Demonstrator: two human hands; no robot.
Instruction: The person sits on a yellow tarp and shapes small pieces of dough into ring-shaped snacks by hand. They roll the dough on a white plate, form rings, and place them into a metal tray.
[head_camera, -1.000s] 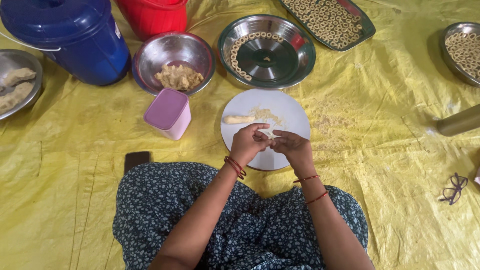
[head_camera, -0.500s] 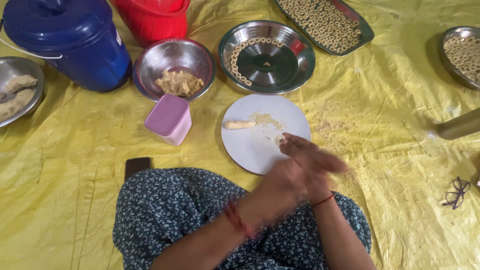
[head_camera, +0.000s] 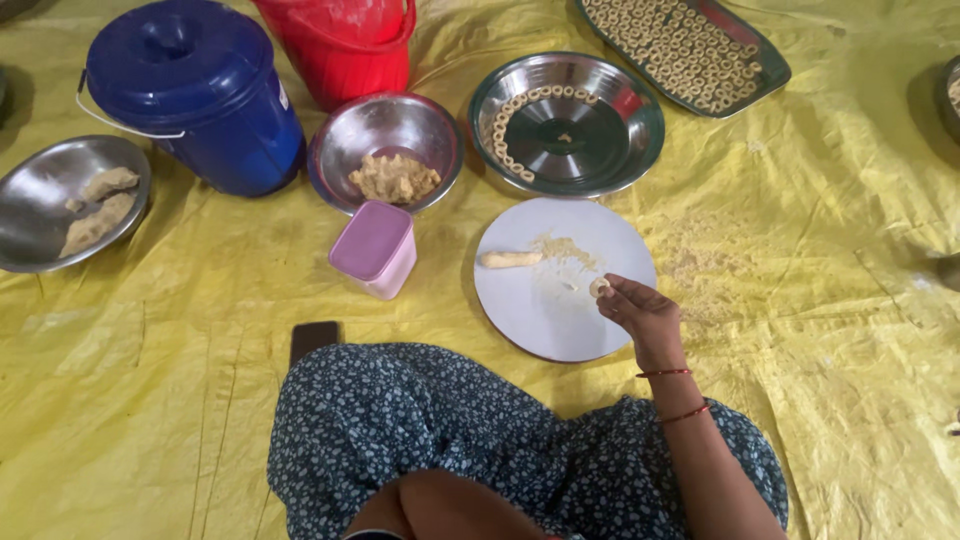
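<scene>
Right hand (head_camera: 645, 312) grip: fingertips pinch a small pale dough ring (head_camera: 599, 287) just above the round white board (head_camera: 563, 278), clear of the dough roll (head_camera: 510, 259). Left hand out of view.

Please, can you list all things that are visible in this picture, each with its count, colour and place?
sheet: 1, yellow, under everything
white plate: 1, centre
dough roll: 1, pale, on white plate
dough piece: 1, pale, in right fingertips
pink box: 1, left of white plate
steel bowl: 1, holds dough lump, behind pink box
ring plate: 1, steel, dough rings inside, behind white plate
tray: 1, dark, full of rings, top right
blue bucket: 1, lidded, top left
red bucket: 1, top centre
left bowl: 1, steel, left edge
phone: 1, dark, by knee
right hand: over white plate
left hand: not visible
</scene>
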